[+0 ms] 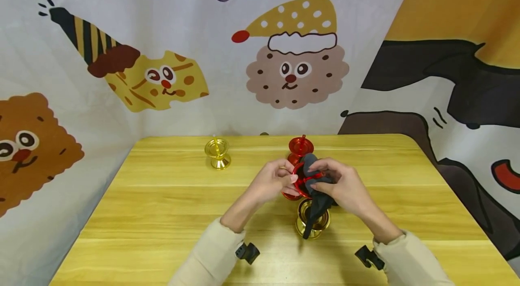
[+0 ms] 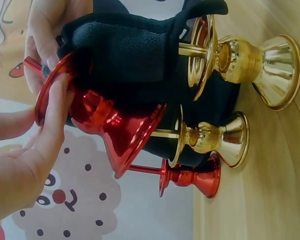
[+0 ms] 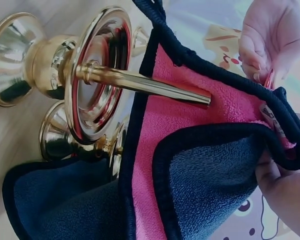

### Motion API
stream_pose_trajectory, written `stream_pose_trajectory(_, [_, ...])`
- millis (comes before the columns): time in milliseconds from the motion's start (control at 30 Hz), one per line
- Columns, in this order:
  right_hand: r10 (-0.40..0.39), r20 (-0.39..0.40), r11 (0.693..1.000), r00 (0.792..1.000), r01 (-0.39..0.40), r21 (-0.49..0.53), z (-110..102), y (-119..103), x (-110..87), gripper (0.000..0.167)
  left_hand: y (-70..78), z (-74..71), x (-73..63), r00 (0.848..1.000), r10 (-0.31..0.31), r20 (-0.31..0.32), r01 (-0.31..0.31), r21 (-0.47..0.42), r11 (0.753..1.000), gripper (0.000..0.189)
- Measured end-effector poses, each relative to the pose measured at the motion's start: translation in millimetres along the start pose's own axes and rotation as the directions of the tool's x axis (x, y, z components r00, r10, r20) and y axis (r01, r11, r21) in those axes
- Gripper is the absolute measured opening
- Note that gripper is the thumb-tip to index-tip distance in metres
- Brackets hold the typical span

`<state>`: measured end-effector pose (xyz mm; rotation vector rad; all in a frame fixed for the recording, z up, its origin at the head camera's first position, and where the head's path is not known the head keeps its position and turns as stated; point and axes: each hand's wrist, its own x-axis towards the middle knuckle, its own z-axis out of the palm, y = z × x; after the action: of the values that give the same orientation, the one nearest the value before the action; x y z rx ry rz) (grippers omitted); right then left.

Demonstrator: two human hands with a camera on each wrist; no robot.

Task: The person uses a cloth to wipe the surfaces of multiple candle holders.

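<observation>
The left hand (image 1: 269,181) is partly curled, with its fingers and thumb pinching the dish edge of a red candle holder (image 2: 125,135). That holder is tipped over and up off the wooden worktop (image 1: 162,227), right of the middle. The right hand (image 1: 345,182) has its fingers and thumb bent, pinching a dark cloth with a pink side (image 3: 210,167) by the red holder's spike.

The cloth hangs down and hides a lot. From the head view, it covers part of the near gold candle holder (image 2: 240,62), which stands closest to the front edge. It also blocks a second gold candle holder (image 2: 202,137), which the left wrist view shows standing behind. Another red candle holder (image 1: 301,146) stands near the back edge, and a third gold candle holder (image 1: 218,156) stands toward the back left corner.
</observation>
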<state>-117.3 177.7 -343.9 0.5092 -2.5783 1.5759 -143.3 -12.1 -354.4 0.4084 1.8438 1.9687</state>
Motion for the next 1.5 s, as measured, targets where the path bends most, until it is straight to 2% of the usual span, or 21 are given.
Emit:
stream_pose_trajectory(467, [0.04,-0.029,0.999,0.999,-0.039,0.022,-7,-5,1.0,0.03,0.6,0.1,2.0,0.994,-0.101,-0.034,0.098,-0.08,0.992,0.015])
stream_pose_trajectory(700, [0.066,-0.036,0.997,0.997,-0.065,0.035,-18,-15,-1.3,0.029,0.3,0.4,2.7,0.993,-0.103,-0.048,0.099,-0.083,0.992,0.01])
stream_pose_trajectory(933, [0.028,-0.056,1.0,0.998,-0.027,0.014,-32,-22,-3.4,0.03,-1.0,-3.7,4.1,0.993,-0.11,-0.054,0.105,-0.082,0.991,0.012])
stream_pose_trajectory(1000, [0.008,-0.031,1.0,0.999,-0.008,0.012,-32,-21,-3.6,0.032,0.0,-5.2,4.5,0.993,-0.106,-0.046,0.102,-0.08,0.992,0.014])
stream_pose_trajectory(1100, [-0.016,0.044,1.0,0.999,0.015,0.011,-28,-16,-3.0,0.037,3.0,-6.5,4.5,0.996,-0.084,-0.033,0.082,-0.054,0.995,0.017])
stream_pose_trajectory(1233, [-0.045,0.124,0.999,0.991,0.047,-0.015,-20,-8,-2.2,0.041,6.3,-5.9,4.2,0.999,-0.048,-0.026,0.048,0.025,0.999,0.017])
stream_pose_trajectory(1300, [-0.054,0.135,0.997,0.989,0.06,-0.04,-17,-5,-2.1,0.041,6.2,-5.0,4.1,0.999,-0.033,-0.022,0.035,0.064,0.997,0.016])
stream_pose_trajectory(1500, [-0.055,0.122,0.996,0.991,0.063,-0.066,-10,-1,-2.1,0.036,2.6,-1.5,4.5,1.0,-0.011,-0.01,0.012,0.105,0.994,0.014])
